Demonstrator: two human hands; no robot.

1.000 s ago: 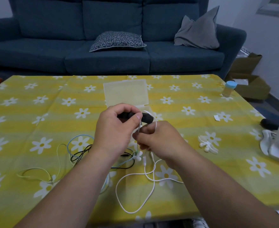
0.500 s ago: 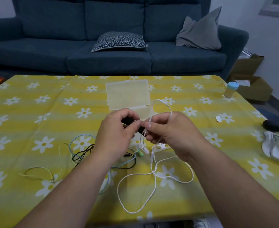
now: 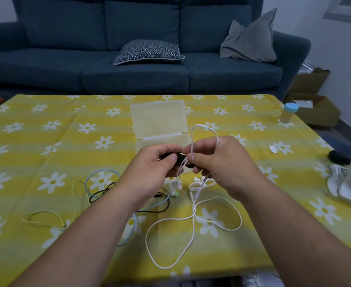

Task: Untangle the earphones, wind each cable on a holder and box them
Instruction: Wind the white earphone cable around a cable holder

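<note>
- Head view: the left hand has its grip clenched round a black holder, thumb on top, above the middle of the tabletop.
- The right hand has its grip pinching the white cable right at the holder. One loop stands above its fingers, and the rest hangs down and lies in loose loops near the front edge.
- An open clear box lies just behind the hands.
- Blue, black and yellow cables lie tangled by the left forearm.

Translucent plastic box, cloth tablecloth
</note>
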